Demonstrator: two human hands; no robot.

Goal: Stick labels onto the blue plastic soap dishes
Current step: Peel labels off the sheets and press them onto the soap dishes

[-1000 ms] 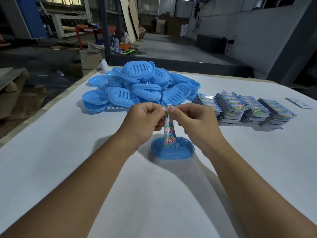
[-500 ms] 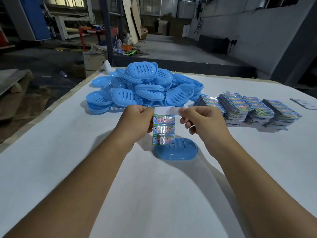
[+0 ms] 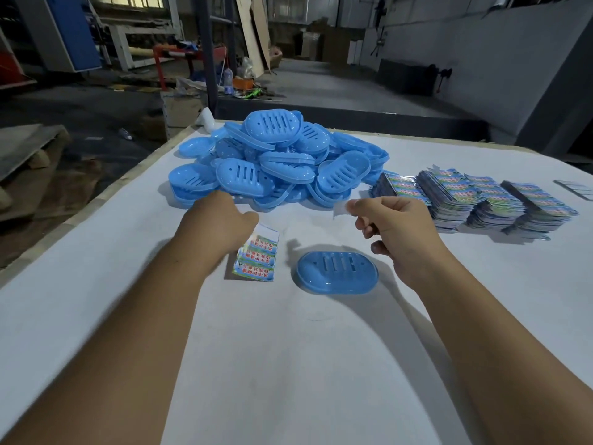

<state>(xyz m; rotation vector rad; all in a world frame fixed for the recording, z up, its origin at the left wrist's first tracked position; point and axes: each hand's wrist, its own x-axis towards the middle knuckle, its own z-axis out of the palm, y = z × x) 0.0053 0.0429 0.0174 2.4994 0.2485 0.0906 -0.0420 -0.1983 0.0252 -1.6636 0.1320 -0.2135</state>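
One blue soap dish lies alone on the white table, between my two hands. My left hand holds a colourful printed label by its top edge, just left of the dish, with the label's lower end touching the table. My right hand hovers above and right of the dish and pinches a small white backing strip between thumb and forefinger. A big heap of blue soap dishes lies behind my hands.
Several stacks of printed labels stand at the right of the table. A few small grey strips lie at the far right edge. The table's left edge drops to a cluttered workshop floor.
My hands have parted: the white strip has come off the label and gone right with my right hand. My left hand carried the label down to the left of the dish.
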